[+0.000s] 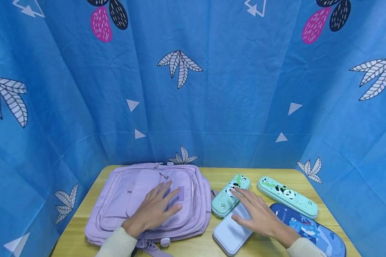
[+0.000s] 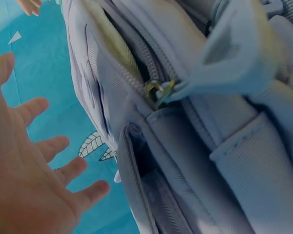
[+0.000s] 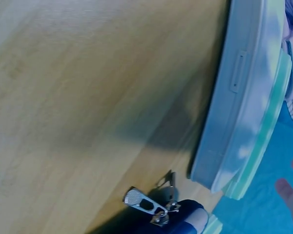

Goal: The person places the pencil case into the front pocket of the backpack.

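A lilac backpack (image 1: 141, 185) lies flat at the left of the table. Over its front my left hand (image 1: 157, 210) is held with fingers spread and holds nothing. In the left wrist view a zip pull (image 2: 158, 92) with a loop hangs beside a parted zip. My right hand (image 1: 257, 214), empty with fingers extended, hovers over a pale blue case (image 1: 233, 232) and overlaps a mint panda pencil case (image 1: 220, 205). The right wrist view catches the pale blue case (image 3: 229, 107) side-on, with fingertips (image 3: 285, 190) at the edge.
A second mint panda pencil case (image 1: 297, 200) lies at the right. In front of it is a dark blue zip case (image 1: 312, 228) with a cartoon figure, its metal zip pulls (image 3: 146, 202) showing up close. Patterned blue cloth (image 1: 238, 89) surrounds the wooden table (image 1: 263, 171).
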Demonstrator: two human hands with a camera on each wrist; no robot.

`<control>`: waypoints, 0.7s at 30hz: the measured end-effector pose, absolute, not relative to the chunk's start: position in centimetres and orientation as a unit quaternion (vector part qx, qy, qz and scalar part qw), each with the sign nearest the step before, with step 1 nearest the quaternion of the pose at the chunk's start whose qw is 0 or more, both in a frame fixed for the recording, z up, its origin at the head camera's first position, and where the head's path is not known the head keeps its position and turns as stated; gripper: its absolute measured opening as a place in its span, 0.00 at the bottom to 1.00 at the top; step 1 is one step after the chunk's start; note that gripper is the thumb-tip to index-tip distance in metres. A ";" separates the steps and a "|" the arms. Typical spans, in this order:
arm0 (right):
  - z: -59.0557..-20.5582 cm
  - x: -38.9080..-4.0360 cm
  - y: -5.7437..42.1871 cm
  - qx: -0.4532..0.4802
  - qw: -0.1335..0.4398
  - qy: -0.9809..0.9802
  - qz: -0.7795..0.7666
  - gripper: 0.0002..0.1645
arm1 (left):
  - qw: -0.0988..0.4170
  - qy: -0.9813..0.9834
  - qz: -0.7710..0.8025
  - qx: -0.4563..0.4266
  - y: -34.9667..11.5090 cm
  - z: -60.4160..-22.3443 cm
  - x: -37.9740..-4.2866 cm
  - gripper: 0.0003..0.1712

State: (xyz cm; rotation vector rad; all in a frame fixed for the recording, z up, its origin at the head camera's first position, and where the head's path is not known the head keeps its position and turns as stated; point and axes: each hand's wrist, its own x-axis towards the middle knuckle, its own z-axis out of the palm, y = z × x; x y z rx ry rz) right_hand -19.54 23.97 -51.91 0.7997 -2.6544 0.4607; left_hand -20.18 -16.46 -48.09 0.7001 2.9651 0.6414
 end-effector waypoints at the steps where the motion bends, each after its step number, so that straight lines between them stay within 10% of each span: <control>1: -52.0 -19.4 24.0 0.283 0.166 -0.931 0.160 0.47 | 0.017 0.952 0.205 0.225 -16.5 -48.2 -20.1 0.39; 21: -54.2 -17.8 25.1 0.303 0.185 -0.925 0.132 0.48 | 0.040 0.949 0.215 0.229 -16.4 -49.7 -19.4 0.43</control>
